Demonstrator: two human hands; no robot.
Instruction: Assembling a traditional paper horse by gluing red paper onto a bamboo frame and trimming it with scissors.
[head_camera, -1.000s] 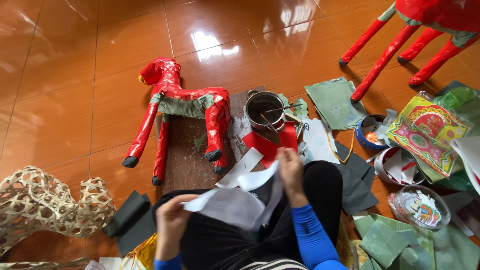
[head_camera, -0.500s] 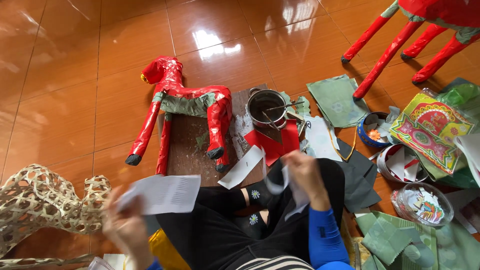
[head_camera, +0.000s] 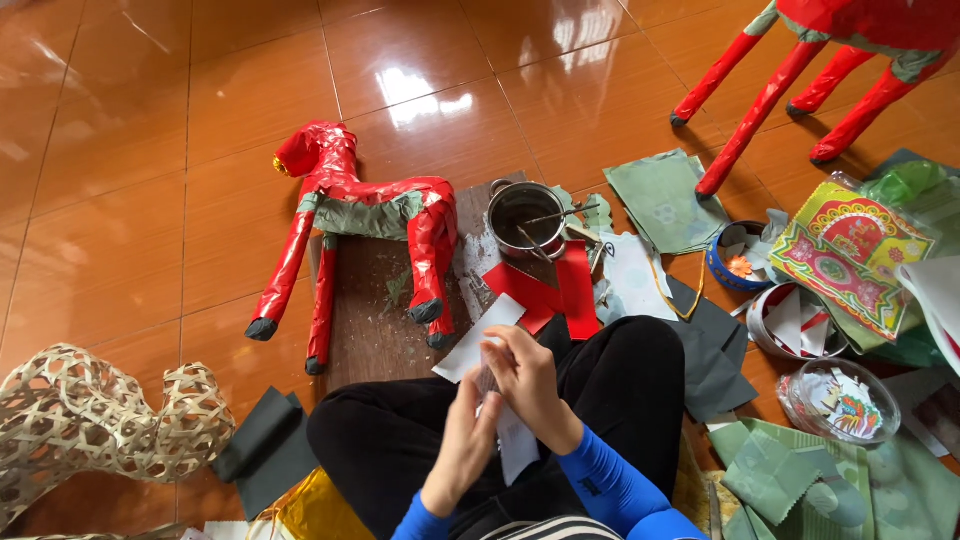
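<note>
Both hands, left (head_camera: 462, 450) and right (head_camera: 530, 385), fingers closed on white paper strip (head_camera: 515, 445). Ahead on wooden board (head_camera: 375, 330): red paper horse (head_camera: 360, 215), metal glue pot (head_camera: 525, 215), red paper scraps (head_camera: 550, 292).

Your floor held one printed packet (head_camera: 850, 255) at your right, beside the blue tub (head_camera: 735, 268): a flat sheet pack, green-edged, with red, yellow and pink ornament. Just below it lay a round clear lidded box (head_camera: 838, 400) showing a coloured printed picture inside. You had no signs or screens in view.
</note>
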